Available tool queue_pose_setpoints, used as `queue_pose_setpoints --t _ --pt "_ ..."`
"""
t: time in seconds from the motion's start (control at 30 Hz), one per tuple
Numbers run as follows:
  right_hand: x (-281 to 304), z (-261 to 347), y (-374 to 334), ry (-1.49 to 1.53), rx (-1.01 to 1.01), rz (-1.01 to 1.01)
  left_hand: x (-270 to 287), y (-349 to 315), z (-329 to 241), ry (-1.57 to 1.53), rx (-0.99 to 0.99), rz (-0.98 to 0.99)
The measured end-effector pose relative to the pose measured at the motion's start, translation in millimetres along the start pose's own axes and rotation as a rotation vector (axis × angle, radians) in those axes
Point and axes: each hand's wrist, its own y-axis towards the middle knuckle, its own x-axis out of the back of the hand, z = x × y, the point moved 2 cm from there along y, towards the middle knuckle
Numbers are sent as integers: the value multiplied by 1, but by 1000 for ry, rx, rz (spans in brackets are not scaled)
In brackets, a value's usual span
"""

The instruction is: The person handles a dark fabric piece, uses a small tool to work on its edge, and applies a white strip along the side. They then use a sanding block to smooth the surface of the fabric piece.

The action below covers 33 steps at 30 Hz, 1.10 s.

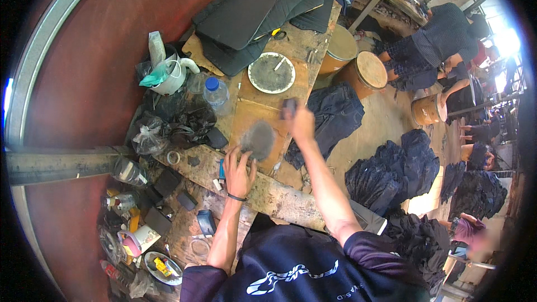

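My left hand point(239, 172) lies with its fingers spread on the wooden bench, the fingertips at the lower edge of a round dark grey patch point(258, 138) on a brown board point(238, 126). A blue lighter-like object point(221, 169) lies beside the fingers. My right hand point(302, 124), smeared by motion, is closed round a small dark block point(289, 107), whose kind I cannot make out. It is at the board's right edge, just below a white-rimmed round plate point(251, 80) with a grey, powdery-looking surface and a white stick on it.
A blue-capped bottle point(215, 94), a white pail point(170, 82) and black plastic bags point(193, 117) stand left. Black padded boards point(240, 17) lie at the back. Right are dark trousers point(330, 114), brown drums point(369, 71), garment piles point(386, 176) and other people point(444, 36).
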Motion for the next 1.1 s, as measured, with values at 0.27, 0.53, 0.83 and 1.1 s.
queue_pose_setpoints --t 0.27,0.53,0.83,1.1 --pt "29 9 -22 -140 -232 36 11 -15 7 -4 26 -32" --pt "-66 96 -61 13 -119 341 27 -21 11 -36 117 -159" --pt "29 23 -108 8 -176 140 33 -17 16 -55 68 -171" --pt "36 27 -89 71 -117 25 -26 0 7 188 -153 220"
